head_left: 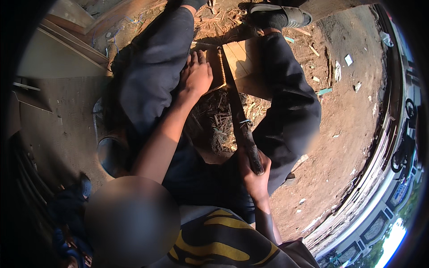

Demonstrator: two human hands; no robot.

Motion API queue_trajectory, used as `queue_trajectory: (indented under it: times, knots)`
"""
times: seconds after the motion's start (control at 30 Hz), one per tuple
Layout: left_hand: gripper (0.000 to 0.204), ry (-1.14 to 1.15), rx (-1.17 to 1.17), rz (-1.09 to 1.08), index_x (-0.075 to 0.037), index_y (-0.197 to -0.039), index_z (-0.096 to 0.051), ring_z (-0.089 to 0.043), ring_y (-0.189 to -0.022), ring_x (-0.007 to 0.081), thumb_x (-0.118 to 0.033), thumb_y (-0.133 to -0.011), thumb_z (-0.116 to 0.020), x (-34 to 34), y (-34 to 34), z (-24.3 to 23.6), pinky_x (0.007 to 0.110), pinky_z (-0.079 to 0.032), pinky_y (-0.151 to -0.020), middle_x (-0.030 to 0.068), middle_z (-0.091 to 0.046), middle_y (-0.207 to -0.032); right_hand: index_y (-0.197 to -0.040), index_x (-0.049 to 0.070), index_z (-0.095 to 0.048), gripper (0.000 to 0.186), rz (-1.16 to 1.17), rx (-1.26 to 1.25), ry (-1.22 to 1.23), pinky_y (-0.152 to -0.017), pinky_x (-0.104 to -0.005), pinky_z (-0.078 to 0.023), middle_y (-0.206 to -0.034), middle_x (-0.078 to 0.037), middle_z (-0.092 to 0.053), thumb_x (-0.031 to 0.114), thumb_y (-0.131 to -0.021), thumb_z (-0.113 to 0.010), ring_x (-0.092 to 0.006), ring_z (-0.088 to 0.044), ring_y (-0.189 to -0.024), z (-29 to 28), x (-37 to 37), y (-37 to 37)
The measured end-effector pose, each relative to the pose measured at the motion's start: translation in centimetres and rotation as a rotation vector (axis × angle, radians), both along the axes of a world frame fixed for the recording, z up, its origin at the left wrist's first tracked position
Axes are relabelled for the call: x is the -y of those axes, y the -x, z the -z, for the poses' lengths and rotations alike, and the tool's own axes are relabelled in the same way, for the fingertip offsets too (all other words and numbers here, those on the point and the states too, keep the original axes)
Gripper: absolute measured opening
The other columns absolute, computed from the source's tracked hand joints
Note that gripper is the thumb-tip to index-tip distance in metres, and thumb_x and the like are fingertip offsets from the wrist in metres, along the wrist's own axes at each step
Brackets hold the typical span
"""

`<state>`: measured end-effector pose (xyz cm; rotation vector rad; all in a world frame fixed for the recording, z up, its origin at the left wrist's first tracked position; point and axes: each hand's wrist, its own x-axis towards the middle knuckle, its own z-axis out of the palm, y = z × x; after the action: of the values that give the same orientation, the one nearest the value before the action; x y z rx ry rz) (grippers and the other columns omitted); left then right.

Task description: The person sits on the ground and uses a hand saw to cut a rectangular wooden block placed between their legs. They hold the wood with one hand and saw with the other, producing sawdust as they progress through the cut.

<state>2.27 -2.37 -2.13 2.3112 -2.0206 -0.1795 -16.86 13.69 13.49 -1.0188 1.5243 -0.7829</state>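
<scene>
My left hand (198,78) lies flat with fingers spread, pressing on a shaded wooden piece (214,71) between my legs. To its right is a pale, sunlit wooden board (245,62) next to my right leg. My right hand (256,176) is closed round the dark handle of a long dark-bladed hand tool (235,100). Its narrow blade points away from me and its far end meets the wood between the two pieces. A bit of pale binding shows where blade and handle join. Whether the blade has teeth I cannot tell.
Wood chips and shavings (222,127) litter the ground under and around the wood. Wooden panels (58,56) lean at the left. A sandalled foot (279,17) rests at the far side. Paper scraps (348,59) dot the dirt at right; motorbikes (404,134) stand beyond.
</scene>
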Motion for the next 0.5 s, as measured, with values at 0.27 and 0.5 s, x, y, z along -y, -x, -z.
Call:
queue_trajectory:
  times: [0.27,0.5]
  knots:
    - [0.052,-0.121,0.047,0.098,-0.001,-0.138,-0.037,-0.037,-0.131,0.0344,-0.014,-0.088,-0.044,1.0,-1.0,1.9,0.043,-0.039,-0.103,0.0178,-0.043,-0.139,-0.075,-0.005,-0.056,0.018,0.021,0.058,-0.025,-0.053,-0.0267,-0.037,-0.059,-0.001,-0.049,0.008,-0.086,-0.058,-0.0049,-0.042,-0.059,3.3,8.4,-2.5]
    - [0.053,0.015,-0.019,-0.009,0.000,-0.135,-0.040,-0.041,-0.127,0.0368,-0.026,-0.090,-0.047,0.1,0.0,0.1,0.042,-0.039,-0.103,0.0211,-0.047,-0.134,-0.081,-0.003,-0.059,0.008,0.014,0.020,-0.052,-0.055,-0.0237,-0.040,-0.064,0.001,-0.051,0.003,-0.085,-0.058,-0.0042,-0.046,-0.061,0.3,0.1,-0.1]
